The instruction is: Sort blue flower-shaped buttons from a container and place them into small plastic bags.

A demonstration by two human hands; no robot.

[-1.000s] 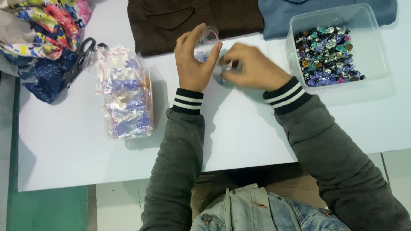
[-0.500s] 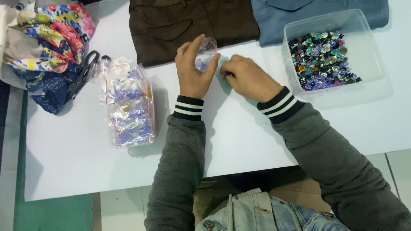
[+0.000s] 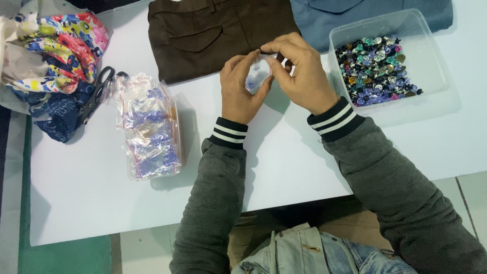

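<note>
Over white table (image 3: pixel 284 167), both hands together: left hand (image 3: pixel 242 91) and right hand (image 3: pixel 300 76) pinching small clear bag (image 3: pixel 257 77). Best keep grip near opening, bag upright, nothing spills.

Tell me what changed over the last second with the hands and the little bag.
The right hand came up off the table and joined the left hand in pinching the small clear bag, now held up between both. The container of colourful buttons, the pile of filled bags and the scissors stayed put.
</note>
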